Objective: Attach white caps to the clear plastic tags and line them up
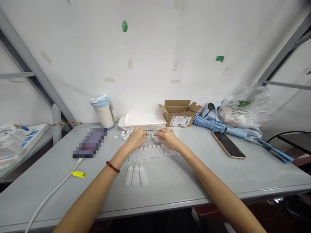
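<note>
My left hand [137, 138], with a dark red bead bracelet [113, 166] on the wrist, is pinched closed over the middle of the table; what its fingertips grip is too small to make out. Close beside it, my right hand [167, 137] is closed with a small translucent white piece [155, 138] at its fingertips. Below both hands lies a row of translucent white tag sleeves [154, 151] with thin loops. Three more sleeves with loops [135, 175] lie nearer the front edge. Small white pieces [125, 134] are scattered left of my left hand.
Behind my hands are a stack of white sheets [143, 121] and an open cardboard box [179, 116]. A cup [103, 111] and a phone with a cable [91, 142] are left. Another phone [228, 145], a blue umbrella [211, 122] and a plastic bag [243, 108] lie right.
</note>
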`<state>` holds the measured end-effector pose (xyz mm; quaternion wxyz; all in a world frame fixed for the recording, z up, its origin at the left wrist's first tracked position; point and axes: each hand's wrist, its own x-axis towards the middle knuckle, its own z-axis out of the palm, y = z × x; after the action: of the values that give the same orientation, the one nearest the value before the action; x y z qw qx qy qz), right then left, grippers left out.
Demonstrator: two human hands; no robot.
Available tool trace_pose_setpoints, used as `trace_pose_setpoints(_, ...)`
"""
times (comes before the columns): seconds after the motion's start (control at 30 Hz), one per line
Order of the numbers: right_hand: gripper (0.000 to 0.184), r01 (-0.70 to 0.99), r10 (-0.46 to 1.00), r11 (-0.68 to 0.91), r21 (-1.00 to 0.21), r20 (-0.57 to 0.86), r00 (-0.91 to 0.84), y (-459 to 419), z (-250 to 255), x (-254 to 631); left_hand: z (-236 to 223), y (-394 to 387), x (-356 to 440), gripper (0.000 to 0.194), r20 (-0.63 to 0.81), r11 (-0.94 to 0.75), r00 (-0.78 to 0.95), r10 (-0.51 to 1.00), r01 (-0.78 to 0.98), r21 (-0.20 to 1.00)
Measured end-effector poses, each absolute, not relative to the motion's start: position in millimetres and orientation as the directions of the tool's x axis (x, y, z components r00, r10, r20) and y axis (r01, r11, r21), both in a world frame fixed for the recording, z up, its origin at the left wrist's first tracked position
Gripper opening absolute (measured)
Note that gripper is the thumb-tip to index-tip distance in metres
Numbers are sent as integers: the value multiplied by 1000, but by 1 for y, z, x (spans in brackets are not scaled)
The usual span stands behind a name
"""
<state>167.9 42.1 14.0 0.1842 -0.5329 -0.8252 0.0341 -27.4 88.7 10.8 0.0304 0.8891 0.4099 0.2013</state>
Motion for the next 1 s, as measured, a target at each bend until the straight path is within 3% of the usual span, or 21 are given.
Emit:
trace_pose_setpoints(0.13, 24, 887, 870, 455, -74, 247, -426, 38, 11, 155, 4, 88, -21, 46, 387, -696, 595, 704, 688, 207)
trace_pose_setpoints(0.2, 31, 885, 860, 466, -6, 239, -452, 37, 7, 151, 0, 88, -16, 50, 405, -685, 574, 712, 695, 218)
trace_pose_setpoints(0.3, 39, 880, 856, 475, 7, 227, -464, 37, 4, 148, -4, 89, -9, 53, 402, -671, 555, 728, 697, 252)
trace_pose_setpoints(0.5, 29, 898, 890, 419, -134, 259, -376, 40, 9, 159, -1, 91, -6, 55, 430, -635, 485, 762, 689, 348)
trace_pose_setpoints(0.67, 19, 908, 884, 332, -254, 419, -206, 40, 17, 186, 7, 94, -8, 45, 415, -622, 471, 778, 671, 404)
trace_pose_setpoints(0.83, 15, 874, 814, 278, -399, 580, 6, 41, 22, 211, 10, 101, 11, 33, 332, -643, 554, 764, 697, 317)
trace_pose_setpoints(1.0, 10, 809, 781, 312, -499, 619, 81, 44, 20, 216, 9, 110, 29, 22, 300, -661, 593, 747, 711, 240)
